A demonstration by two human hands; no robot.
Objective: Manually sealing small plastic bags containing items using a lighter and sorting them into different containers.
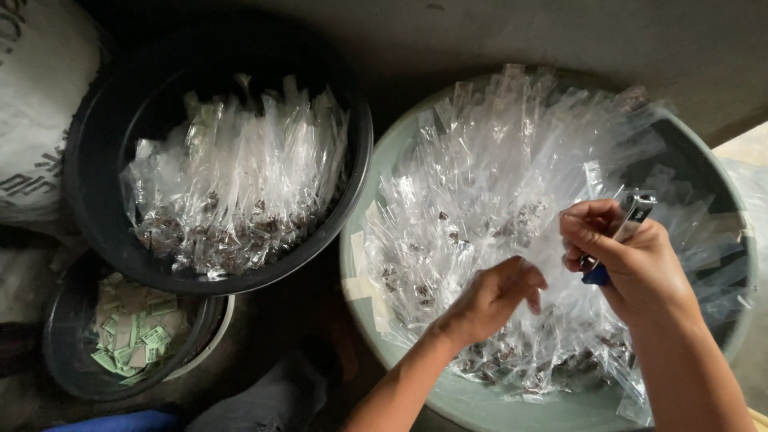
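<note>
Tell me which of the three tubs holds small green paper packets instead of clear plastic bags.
The small black tub at lower left: it holds green-and-white paper packets. The large black tub and the grey-green basin are both filled with clear bags.

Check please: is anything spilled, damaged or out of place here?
Nothing stands out. The clear packets stay inside the grey basin and the black tub; none lies outside. The right hand holds a stapler; the left hand reaches into the packets.

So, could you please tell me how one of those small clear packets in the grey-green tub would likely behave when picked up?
The clear packets look like thin film, so probably floppy and light. Their glossy surfaces suggest slipperiness. The dark bits sit at one end, so a packet lifted from the grey-green tub would likely hang bottom-heavy.
</note>
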